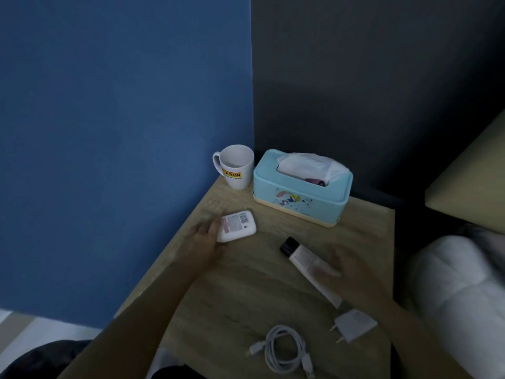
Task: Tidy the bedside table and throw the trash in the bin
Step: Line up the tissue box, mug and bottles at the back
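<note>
On the wooden bedside table [246,285] lies a small white packet [237,226] with a printed label. My left hand [205,239] is blurred and touches the packet's left end; whether its fingers curl round it I cannot tell. A white tube with a black cap [306,263] lies at the middle right. My right hand [352,272], also blurred, hovers over the tube's lower half with fingers spread, holding nothing.
A white mug [235,166] and a light blue tissue box [300,187] stand at the table's back. A coiled white cable [284,351] and a white plug adapter [352,325] lie near the front. White bedding [459,296] lies to the right; a blue wall stands left.
</note>
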